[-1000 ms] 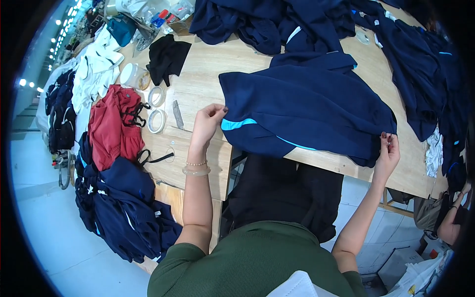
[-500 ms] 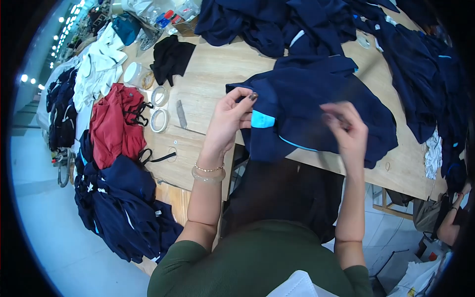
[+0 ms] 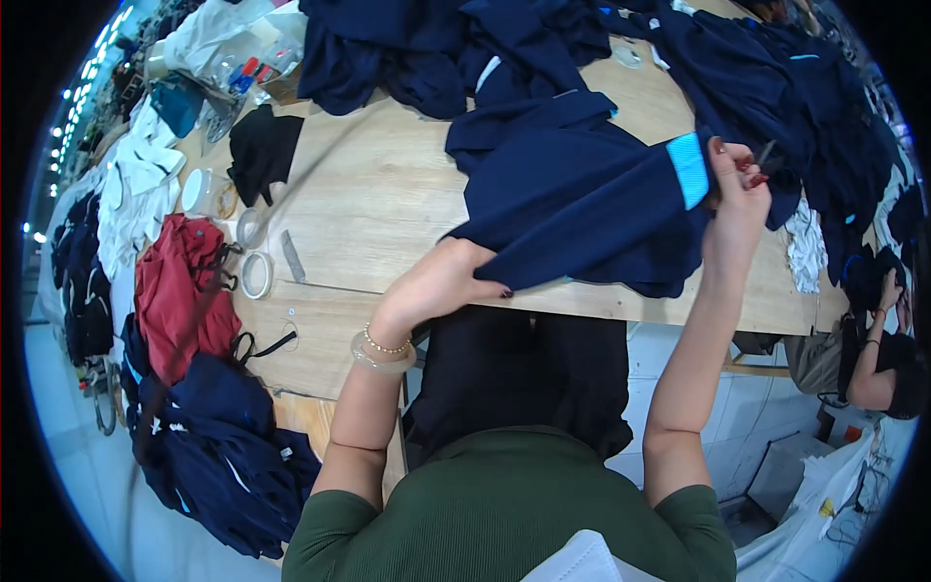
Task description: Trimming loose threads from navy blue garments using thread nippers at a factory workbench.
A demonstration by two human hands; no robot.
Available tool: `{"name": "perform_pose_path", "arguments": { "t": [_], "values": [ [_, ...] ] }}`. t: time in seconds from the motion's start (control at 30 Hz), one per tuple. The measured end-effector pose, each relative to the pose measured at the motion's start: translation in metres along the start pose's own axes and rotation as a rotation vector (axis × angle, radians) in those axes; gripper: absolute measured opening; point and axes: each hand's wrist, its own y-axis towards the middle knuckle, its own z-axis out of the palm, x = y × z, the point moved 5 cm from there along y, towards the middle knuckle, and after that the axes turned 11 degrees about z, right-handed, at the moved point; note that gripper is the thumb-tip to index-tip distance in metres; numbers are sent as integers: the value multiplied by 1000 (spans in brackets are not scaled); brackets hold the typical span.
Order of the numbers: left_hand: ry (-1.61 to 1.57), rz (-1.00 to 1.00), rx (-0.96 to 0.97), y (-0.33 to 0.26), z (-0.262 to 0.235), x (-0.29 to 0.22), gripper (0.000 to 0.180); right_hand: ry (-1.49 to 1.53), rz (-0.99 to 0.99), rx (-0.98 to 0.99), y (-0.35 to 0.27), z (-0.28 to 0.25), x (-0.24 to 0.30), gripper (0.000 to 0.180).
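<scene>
A navy garment [image 3: 572, 194] with a bright blue band [image 3: 688, 172] is stretched across the table's near edge. My left hand [image 3: 441, 281] pinches its lower left edge between thumb and fingers. At the other end my right hand [image 3: 739, 184] is closed on the cloth just beside the blue band. A small dark pointed tool [image 3: 766, 153], perhaps thread snips, sticks out from the right fingers; its lower part is hidden in the hand.
Navy garments [image 3: 388, 48] are heaped along the far side. To the left are a black cloth [image 3: 262, 150], a tape roll [image 3: 256, 275], a grey strip [image 3: 292, 257], a red garment [image 3: 179, 291] and a navy pile [image 3: 223, 446]. A co-worker's arm [image 3: 873, 354] shows at right.
The garment has been turned and drawn out, its blue band now at the right. My right hand has moved from above the cloth to grip that end; my left hand has moved down to the lower edge.
</scene>
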Motion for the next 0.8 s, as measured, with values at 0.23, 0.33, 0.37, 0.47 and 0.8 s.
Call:
{"name": "perform_pose_path", "arguments": {
  "t": [0.23,0.33,0.37,0.47,0.8],
  "values": [
    [277,-23,-418,13,-27,-13,41,-88,8,91,7,-48,-2,7],
    [221,128,-590,14,-6,-8,51,-212,-110,293,-14,-72,-6,16],
    [33,112,-556,14,6,-3,54,-364,-110,303,-21,-78,-15,18],
    [-925,287,-704,18,55,19,56,-682,-80,289,-39,-82,-37,25],
    [-2006,362,-633,28,73,1,52,-702,-344,258,-109,39,-44,30]
  ]
}}
